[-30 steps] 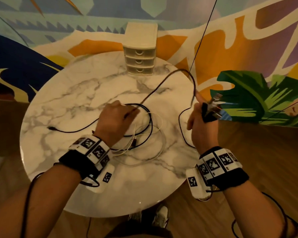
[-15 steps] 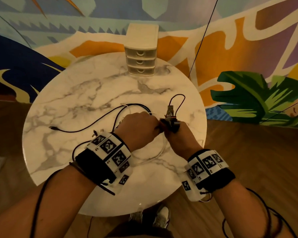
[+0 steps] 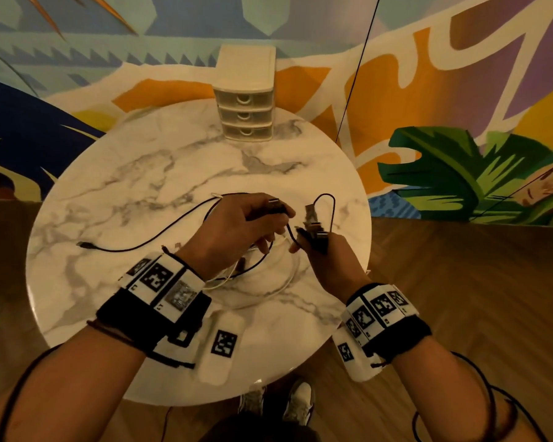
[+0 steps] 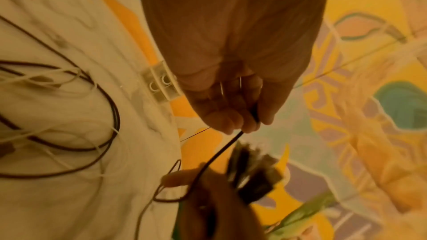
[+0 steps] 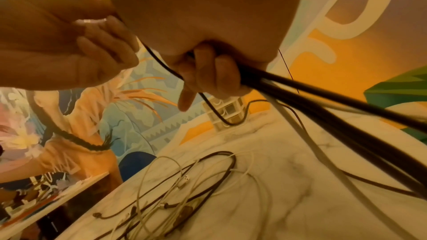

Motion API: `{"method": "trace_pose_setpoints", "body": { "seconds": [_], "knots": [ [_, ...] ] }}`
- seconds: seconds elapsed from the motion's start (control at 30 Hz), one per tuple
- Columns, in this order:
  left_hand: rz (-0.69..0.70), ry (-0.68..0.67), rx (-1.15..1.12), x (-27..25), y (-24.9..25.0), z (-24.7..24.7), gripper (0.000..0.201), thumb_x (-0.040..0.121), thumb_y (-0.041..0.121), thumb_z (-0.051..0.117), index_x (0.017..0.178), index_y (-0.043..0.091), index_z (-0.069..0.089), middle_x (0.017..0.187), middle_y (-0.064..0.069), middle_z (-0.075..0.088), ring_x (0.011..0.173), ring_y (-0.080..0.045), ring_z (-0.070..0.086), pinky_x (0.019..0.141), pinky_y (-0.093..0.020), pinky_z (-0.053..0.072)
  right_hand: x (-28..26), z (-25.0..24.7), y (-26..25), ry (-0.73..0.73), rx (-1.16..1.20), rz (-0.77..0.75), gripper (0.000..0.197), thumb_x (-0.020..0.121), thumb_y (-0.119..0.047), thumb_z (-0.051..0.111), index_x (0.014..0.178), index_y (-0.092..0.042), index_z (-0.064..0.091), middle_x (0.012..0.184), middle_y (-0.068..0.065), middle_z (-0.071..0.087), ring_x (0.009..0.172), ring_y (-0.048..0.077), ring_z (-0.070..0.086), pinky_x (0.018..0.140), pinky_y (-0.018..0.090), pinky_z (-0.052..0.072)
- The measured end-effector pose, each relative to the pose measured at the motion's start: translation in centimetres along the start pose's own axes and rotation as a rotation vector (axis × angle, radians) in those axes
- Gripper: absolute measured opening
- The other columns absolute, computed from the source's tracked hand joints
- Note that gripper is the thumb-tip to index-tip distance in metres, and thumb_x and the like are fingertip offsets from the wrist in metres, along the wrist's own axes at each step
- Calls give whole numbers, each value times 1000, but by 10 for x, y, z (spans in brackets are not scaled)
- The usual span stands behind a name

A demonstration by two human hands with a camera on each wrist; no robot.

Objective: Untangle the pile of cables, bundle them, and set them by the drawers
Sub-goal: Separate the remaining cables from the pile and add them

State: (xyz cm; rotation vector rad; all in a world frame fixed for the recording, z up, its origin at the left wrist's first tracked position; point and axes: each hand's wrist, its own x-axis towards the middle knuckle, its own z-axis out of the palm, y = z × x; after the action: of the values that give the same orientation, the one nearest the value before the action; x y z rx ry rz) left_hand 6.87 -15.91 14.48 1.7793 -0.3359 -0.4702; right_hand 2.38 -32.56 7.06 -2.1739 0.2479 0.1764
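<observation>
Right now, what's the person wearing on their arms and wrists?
Both forearms are bare, no sleeves. Each wrist carries a black band topped with white blocks printed with black square markers; the right wrist has the same. A white capsule-shaped unit with a marker hangs under each wrist. Thin black cords run along both arms. The hands are bare.

No readable text; only square coded markers on wristbands point(image 3: 160, 282), small characters illegible.
</observation>
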Motion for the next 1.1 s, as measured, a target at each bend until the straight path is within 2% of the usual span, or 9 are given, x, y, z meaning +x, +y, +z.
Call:
{"method": "trace_pose_setpoints", "body": {
  "seconds": [0.2, 0.3, 0.47, 0.53, 0.63, 0.77, 0.87, 0.93, 1.1],
  "knots": [
    [161, -45, 397, 7, 3, 23, 19, 92, 17, 54, 83, 9, 69, 75, -3, 60, 67, -10, 54, 64, -22, 37, -13, -9, -13, -44, 302, -159, 31, 94, -21, 47, 68, -29, 63, 60, -15, 54, 57, 5, 46, 59, 20, 37],
    [223, -43, 376, 7, 12, 37, 15, 93, 16, 53, 88, 17, 68, 79, 0, 58, 68, -8, 57, 64, -16, 42, -12, -14, -14, -50, 258, -188, 40, 92, -8, 51, 59, -29, 58, 64, -10, 60, 65, 14, 57, 67, 31, 47],
    [332, -120, 412, 2, 15, 53, 18, 90, 29, 47, 84, 36, 63, 78, 6, 55, 79, -11, 48, 72, -23, 39, -20, -30, -12, -16, 292, -84, 46, 86, 12, 52, 63, -28, 44, 59, -13, 48, 54, -19, 51, 54, 6, 40],
    [350, -120, 404, 3, 13, 55, 21, 90, 28, 47, 90, 25, 68, 81, 4, 56, 82, -14, 47, 74, -24, 38, -27, -37, -14, -49, 361, 12, 41, 90, 3, 54, 70, -30, 43, 69, -16, 47, 54, -13, 53, 53, 1, 39],
    [386, -129, 264, 3, 17, 59, 27, 90, 25, 45, 104, 18, 68, 91, -1, 55, 85, -14, 51, 76, -18, 41, -24, -36, -13, -4, 589, 10, 38, 95, 7, 42, 65, -16, 46, 59, -4, 49, 46, -1, 50, 53, 15, 42],
    [192, -73, -71, 17, 5, 64, 49, 74, 1, 48, 120, 18, 58, 110, -9, 54, 84, -13, 55, 73, -15, 44, -21, -45, -15, 101, 714, -73, 58, 101, -19, 40, 43, -14, 40, 39, 1, 41, 41, 22, 42, 53, 31, 42],
    [-38, -383, 250, 25, -19, 84, 45, 82, -2, 55, 120, 22, 56, 96, 2, 61, 70, -3, 54, 67, -14, 44, -25, -64, -17, 112, 870, -112, 54, 94, -30, 42, 44, -12, 30, 39, 1, 29, 38, 20, 27, 46, 30, 31],
    [-41, -535, 514, 27, -41, 102, 27, 90, 8, 53, 113, 18, 63, 87, 8, 62, 70, -2, 53, 68, -8, 43, -25, -73, -15, 114, 928, -97, 51, 92, -28, 43, 48, -11, 25, 40, 1, 24, 37, 18, 21, 43, 28, 25],
    [-56, -337, 811, 44, -92, 75, 23, 96, 20, 48, 108, 9, 64, 113, -12, 61, 107, -28, 55, 91, -32, 41, -35, -107, 11, 241, 909, -18, 56, 100, -25, 38, 46, -13, 26, 40, -2, 21, 35, 14, 16, 39, 19, 16]
  ]
}}
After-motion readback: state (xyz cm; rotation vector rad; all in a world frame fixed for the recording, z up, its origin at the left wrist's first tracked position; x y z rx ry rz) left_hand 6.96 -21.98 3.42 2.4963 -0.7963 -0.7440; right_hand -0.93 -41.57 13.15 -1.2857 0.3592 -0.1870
